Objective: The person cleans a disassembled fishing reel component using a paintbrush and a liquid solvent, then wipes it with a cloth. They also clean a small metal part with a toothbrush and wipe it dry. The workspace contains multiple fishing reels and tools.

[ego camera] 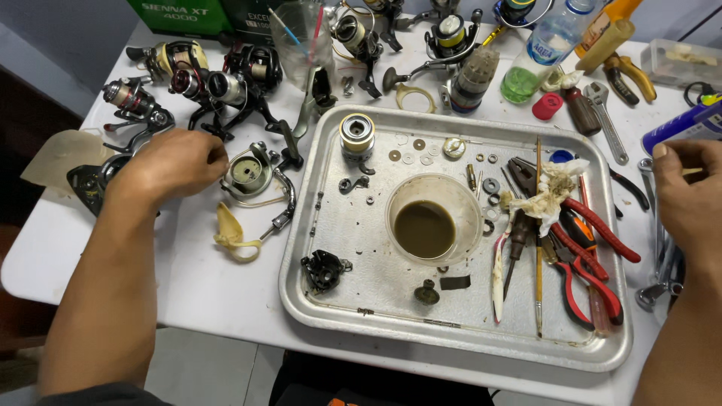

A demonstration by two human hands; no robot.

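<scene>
We see our left hand [174, 162] resting knuckles-up on the white table [203, 286], fingers curled together, just beside a silver reel rotor [252, 171] with its bail arm; whether the fingertips pinch anything we cannot tell; a cluster of fishing reels [218, 83] lies just beyond the hand; a scrap of yellowish rubber [232, 234] lies near the rotor; our right hand [688, 199] hovers at the table's right edge, thumb and fingers pressed together on a thin pale stick [693, 171]; between the hands sits a metal tray [331, 225]; in it stands a clear plastic cup [435, 218] of murky brown liquid, with a silver spool [356, 134] behind it, small washers [417, 150] scattered near, a black gear housing [323, 269] at the front left, and red-handled pliers [594, 248] with a soiled rag [549, 192] along the right side
</scene>
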